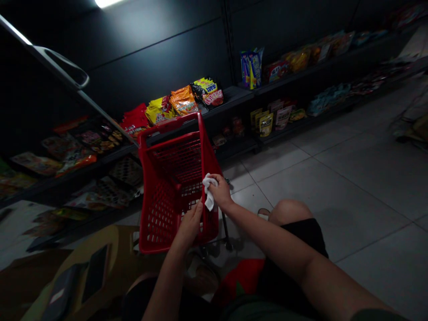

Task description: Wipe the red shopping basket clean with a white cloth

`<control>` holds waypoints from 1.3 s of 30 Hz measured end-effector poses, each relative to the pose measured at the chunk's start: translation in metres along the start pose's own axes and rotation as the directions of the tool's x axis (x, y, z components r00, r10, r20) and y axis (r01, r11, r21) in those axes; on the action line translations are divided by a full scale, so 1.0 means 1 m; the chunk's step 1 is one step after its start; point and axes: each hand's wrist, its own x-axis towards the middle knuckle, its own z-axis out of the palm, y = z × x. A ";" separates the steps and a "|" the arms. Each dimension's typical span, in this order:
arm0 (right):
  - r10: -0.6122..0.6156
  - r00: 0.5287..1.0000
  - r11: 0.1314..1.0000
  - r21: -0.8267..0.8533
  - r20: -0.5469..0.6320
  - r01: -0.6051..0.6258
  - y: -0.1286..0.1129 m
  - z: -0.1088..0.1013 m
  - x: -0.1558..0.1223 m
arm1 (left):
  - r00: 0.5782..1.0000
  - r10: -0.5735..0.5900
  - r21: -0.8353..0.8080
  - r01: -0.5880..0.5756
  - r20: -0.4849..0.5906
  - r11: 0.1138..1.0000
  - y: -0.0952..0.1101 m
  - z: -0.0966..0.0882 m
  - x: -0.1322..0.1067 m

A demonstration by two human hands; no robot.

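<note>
A red plastic shopping cart (145, 200) with perforated walls stands in front of me, its inside visible from above. My right hand (220, 191) is closed around a crumpled white cloth (210, 201), pressed to the cart's near right edge. Just below it, my left hand (192, 220) grips the same side of the cart, its fingers close together along the rim. Part of that grip is hidden behind the hand itself.
Dark shelves with packaged snacks (183, 100) run behind the cart. At lower left, a round yellowish stool (115, 240) carries a dark phone (95, 273) and a dark case (63, 290). A metal pole (103, 113) slants at left. Pale floor tiles (321, 196) extend right.
</note>
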 end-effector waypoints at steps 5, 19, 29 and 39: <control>-0.079 0.993 0.996 -0.038 -0.085 0.076 0.005 0.002 0.036 | 0.998 -0.007 0.009 0.006 0.057 1.000 -0.004 -0.007 -0.011; -0.276 0.930 0.961 -0.051 -0.244 0.272 -0.010 -0.038 0.140 | 0.979 -0.082 -0.019 0.087 0.186 0.996 -0.009 -0.032 -0.030; 0.061 0.975 0.998 0.004 -0.215 -0.061 0.026 -0.056 0.105 | 0.985 -0.077 -0.024 0.082 0.153 0.996 -0.006 -0.030 -0.021; 0.090 0.991 0.996 -0.012 0.101 -0.089 0.010 -0.027 -0.038 | 0.993 0.111 -0.062 -0.109 0.030 0.992 0.020 -0.010 0.016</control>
